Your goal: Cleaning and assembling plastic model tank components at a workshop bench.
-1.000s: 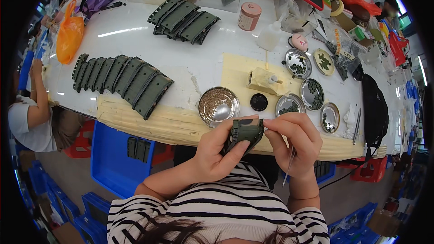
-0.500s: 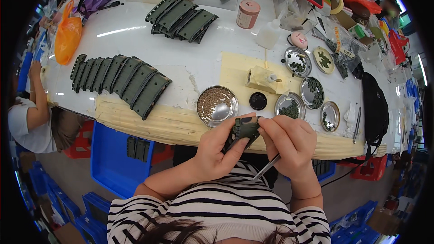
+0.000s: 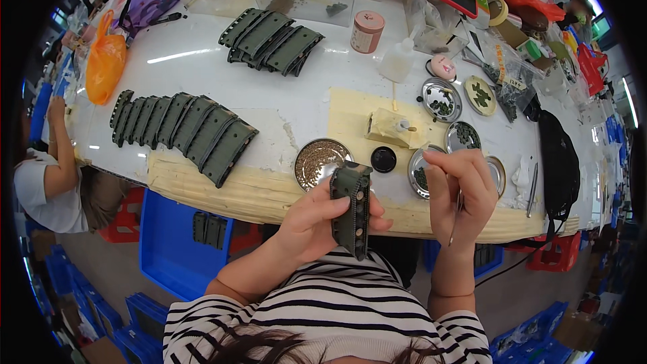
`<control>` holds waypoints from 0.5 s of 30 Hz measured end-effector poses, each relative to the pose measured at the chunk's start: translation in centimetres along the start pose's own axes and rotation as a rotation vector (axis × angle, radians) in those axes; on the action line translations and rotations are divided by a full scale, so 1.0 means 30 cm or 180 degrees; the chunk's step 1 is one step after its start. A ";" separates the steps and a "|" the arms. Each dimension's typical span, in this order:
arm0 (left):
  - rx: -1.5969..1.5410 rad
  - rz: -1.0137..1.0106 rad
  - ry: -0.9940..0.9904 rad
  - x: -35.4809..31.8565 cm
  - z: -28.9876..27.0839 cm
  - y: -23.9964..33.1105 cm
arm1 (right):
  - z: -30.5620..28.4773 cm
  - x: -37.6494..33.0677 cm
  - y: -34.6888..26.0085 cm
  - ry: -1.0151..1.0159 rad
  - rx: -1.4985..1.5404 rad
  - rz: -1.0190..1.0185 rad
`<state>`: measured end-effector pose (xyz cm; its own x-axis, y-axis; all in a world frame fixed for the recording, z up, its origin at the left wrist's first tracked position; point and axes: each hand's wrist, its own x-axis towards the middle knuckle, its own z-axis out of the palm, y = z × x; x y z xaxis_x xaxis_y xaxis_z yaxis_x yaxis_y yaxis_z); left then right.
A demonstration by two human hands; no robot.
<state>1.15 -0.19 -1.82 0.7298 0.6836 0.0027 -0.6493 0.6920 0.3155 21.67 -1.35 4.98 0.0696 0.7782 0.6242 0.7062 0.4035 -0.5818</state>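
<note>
In my left hand (image 3: pixel 315 219) is a dark green curved piece (image 3: pixel 350 212), stood nearly on end above the table's front edge. Round tan studs run along the side that faces right. My right hand (image 3: pixel 461 192) is raised over the small dishes, apart from the piece, with thumb and forefinger close together. A slim metal tool (image 3: pixel 457 219), perhaps tweezers, is tucked in its fingers and points downward. Under the right fingertips lies a metal dish (image 3: pixel 414 176) of small green bits, partly hidden. Left of it is a metal dish (image 3: pixel 300 168) of tiny brown grains.
Similar green pieces overlap in a row (image 3: pixel 182 128) at left and in a pile (image 3: pixel 273 40) farther back. A tape-wrapped block (image 3: pixel 387 129), a black cap (image 3: pixel 384 159) and a squeeze bottle (image 3: pixel 399 61) stand mid-table. A black bag (image 3: pixel 561 162) lies right; a blue bin (image 3: pixel 168 246) sits below.
My right hand has left the green piece and moved right, over the dishes. My left hand has turned the piece more upright, so its studded side shows.
</note>
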 end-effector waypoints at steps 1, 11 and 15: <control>-0.0235 -0.0077 -0.0064 0.004 -0.003 -0.002 | 0.002 0.008 0.007 0.0008 -0.0077 0.0030; 0.0069 -0.0066 0.0301 0.011 0.025 0.001 | 0.046 0.055 0.078 0.0025 -0.0245 0.0264; -0.0063 -0.0109 0.0338 0.023 0.022 0.010 | 0.071 0.056 0.091 -0.0081 -0.0219 0.0345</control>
<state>1.60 0.35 -1.09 0.7255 0.6796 -0.1086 -0.6293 0.7190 0.2949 22.21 2.07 3.32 0.1308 0.8278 0.5455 0.7421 0.2831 -0.6076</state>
